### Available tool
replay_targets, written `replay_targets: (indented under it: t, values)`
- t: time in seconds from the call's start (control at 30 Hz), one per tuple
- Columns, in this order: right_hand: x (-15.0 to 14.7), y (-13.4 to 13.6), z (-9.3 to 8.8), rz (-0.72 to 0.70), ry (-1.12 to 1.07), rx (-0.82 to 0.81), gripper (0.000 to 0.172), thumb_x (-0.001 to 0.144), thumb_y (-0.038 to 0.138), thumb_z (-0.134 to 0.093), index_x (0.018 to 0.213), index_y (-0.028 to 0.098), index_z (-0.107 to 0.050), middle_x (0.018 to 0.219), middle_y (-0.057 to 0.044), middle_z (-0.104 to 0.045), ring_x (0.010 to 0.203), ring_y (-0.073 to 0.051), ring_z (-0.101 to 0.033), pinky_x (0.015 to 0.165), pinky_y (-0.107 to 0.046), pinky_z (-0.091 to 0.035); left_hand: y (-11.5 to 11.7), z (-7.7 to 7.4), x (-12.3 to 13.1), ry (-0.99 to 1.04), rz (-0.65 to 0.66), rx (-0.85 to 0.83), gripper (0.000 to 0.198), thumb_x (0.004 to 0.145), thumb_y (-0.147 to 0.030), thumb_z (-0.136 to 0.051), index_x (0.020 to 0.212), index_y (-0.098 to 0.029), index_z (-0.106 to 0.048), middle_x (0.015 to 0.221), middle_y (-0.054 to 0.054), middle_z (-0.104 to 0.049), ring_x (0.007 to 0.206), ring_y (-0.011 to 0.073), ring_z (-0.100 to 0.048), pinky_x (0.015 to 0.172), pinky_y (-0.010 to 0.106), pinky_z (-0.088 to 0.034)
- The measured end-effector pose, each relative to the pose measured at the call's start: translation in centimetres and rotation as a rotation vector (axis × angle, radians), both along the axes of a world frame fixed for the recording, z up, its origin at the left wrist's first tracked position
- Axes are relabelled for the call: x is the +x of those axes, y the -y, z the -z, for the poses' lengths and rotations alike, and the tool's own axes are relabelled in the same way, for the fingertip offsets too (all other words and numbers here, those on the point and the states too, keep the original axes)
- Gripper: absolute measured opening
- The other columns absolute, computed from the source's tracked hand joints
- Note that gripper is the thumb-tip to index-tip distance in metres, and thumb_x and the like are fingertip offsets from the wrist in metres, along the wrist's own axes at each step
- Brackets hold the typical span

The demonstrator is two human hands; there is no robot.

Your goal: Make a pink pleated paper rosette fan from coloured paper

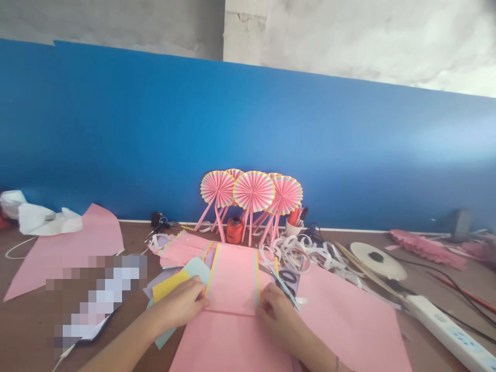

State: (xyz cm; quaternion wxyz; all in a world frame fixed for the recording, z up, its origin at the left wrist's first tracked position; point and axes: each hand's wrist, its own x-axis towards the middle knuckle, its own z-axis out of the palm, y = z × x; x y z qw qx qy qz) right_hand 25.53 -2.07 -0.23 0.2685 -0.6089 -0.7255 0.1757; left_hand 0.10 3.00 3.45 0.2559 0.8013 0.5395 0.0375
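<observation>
A pink paper sheet (pixel 232 281) with yellow and light-blue strips along its two side edges lies in front of me, with a crease across it near my hands. My left hand (pixel 182 305) is closed, pinching the sheet's left edge at the crease. My right hand (pixel 277 315) is closed on the sheet's right edge at the same height. More pink paper (pixel 232 346) lies under and in front of both hands. Yellow and light-blue paper pieces (pixel 170 284) lie under my left hand.
Several finished pink paper fans on sticks (pixel 251 199) lean on the blue wall. Near them stand a red thread spool (pixel 234 230) and a cup (pixel 293 226). Curled white paper strips (pixel 302 253), a tape roll (pixel 377 258) and a power strip (pixel 449 330) lie right; a large pink sheet (pixel 70 248) lies left.
</observation>
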Motion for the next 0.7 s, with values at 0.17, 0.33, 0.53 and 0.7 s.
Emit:
replay_targets:
  t: [0.17, 0.33, 0.53, 0.7]
  values:
    - [0.1, -0.1, 0.2, 0.001, 0.008, 0.012, 0.021, 0.066, 0.003, -0.045, 0.057, 0.021, -0.039, 0.072, 0.001, -0.049, 0.066, -0.013, -0.05, 0.06, -0.025, -0.037, 0.2, -0.2, 0.2, -0.024, -0.016, 0.015, 0.017, 0.08, -0.028, -0.04, 0.065, -0.021, -0.039, 0.081, 0.0, -0.054, 0.076, 0.0174, -0.055, 0.065, 0.029, -0.038]
    - [0.1, -0.1, 0.2, 0.004, 0.014, 0.002, 0.022, 0.066, 0.002, -0.045, 0.058, 0.021, -0.037, 0.073, 0.001, -0.049, 0.067, -0.013, -0.05, 0.06, -0.024, -0.037, 0.4, -0.2, 0.4, -0.057, -0.005, 0.041, 0.019, 0.081, -0.028, -0.038, 0.063, -0.021, -0.037, 0.082, 0.001, -0.053, 0.076, 0.018, -0.055, 0.066, 0.03, -0.037]
    - [-0.2, 0.1, -0.2, 0.009, 0.045, -0.007, 0.025, 0.066, 0.0, -0.045, 0.058, 0.021, -0.035, 0.073, 0.0, -0.05, 0.066, -0.013, -0.05, 0.06, -0.024, -0.037, 0.6, -0.4, 0.7, -0.103, 0.019, 0.062, 0.02, 0.082, -0.023, -0.037, 0.063, -0.021, -0.042, 0.082, 0.003, -0.054, 0.074, 0.0188, -0.056, 0.065, 0.031, -0.037]
    - [-0.3, 0.2, -0.1, 0.015, 0.112, 0.023, 0.02, 0.066, 0.001, -0.047, 0.062, 0.02, -0.043, 0.076, -0.001, -0.052, 0.074, -0.017, -0.052, 0.066, -0.027, -0.039, 1.2, -0.6, 1.2, -0.176, 0.044, 0.154, 0.015, 0.083, -0.017, -0.039, 0.082, -0.019, -0.055, 0.092, 0.006, -0.056, 0.084, 0.0218, -0.056, 0.072, 0.033, -0.038]
